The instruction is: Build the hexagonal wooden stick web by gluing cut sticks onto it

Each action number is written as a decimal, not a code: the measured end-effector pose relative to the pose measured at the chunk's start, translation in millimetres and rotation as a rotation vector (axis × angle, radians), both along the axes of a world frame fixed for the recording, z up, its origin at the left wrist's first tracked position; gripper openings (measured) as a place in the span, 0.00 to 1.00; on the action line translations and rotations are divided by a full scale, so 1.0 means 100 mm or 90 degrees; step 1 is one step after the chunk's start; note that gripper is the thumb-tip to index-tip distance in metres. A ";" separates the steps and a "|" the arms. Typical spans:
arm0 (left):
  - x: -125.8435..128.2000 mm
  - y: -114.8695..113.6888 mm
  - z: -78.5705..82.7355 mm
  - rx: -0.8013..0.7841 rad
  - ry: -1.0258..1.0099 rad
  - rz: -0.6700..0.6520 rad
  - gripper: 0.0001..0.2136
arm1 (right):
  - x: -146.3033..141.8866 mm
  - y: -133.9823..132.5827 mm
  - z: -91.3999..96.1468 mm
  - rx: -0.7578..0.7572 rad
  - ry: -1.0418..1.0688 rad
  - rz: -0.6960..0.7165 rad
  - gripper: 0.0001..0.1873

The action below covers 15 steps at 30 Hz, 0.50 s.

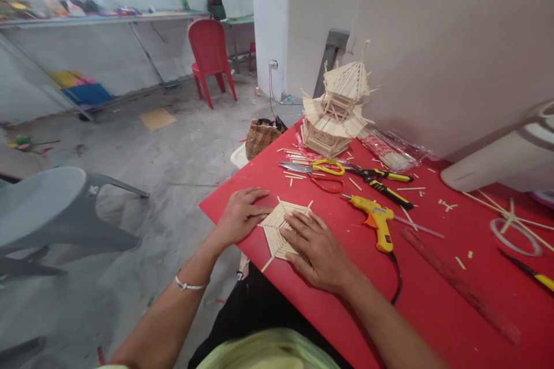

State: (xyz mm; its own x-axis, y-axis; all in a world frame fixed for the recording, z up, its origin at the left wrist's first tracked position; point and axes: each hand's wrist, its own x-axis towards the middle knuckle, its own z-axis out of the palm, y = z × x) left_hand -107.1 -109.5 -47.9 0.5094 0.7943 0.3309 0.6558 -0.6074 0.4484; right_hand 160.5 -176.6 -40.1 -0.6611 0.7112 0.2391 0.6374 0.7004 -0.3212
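Note:
A flat hexagonal panel of thin wooden sticks (276,226) lies on the red table (433,311) near its front corner. My left hand (240,213) rests at the panel's left edge, fingers stretched toward it and touching it. My right hand (318,248) lies flat on the panel's right half, fingers spread and pressing it down. Neither hand holds a tool. A tiered stick-built tower model (340,109) stands at the table's far edge.
A yellow glue gun (377,220) with a black cord lies right of my hands. Yellow-handled scissors (315,168), red-handled scissors (326,184), black-yellow pliers (385,181), a ruler (459,285), a tape ring (515,236) and loose sticks dot the table. A grey chair (56,213) stands left.

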 end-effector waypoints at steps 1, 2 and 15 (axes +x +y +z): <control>0.00 0.00 0.00 0.001 0.002 -0.001 0.13 | 0.00 0.00 0.00 -0.001 -0.002 0.000 0.25; 0.00 0.00 0.00 0.003 0.004 -0.002 0.13 | 0.00 0.00 0.00 -0.004 -0.004 -0.001 0.25; 0.00 0.00 0.00 -0.005 0.002 0.004 0.12 | 0.00 0.00 0.00 -0.002 -0.003 -0.001 0.25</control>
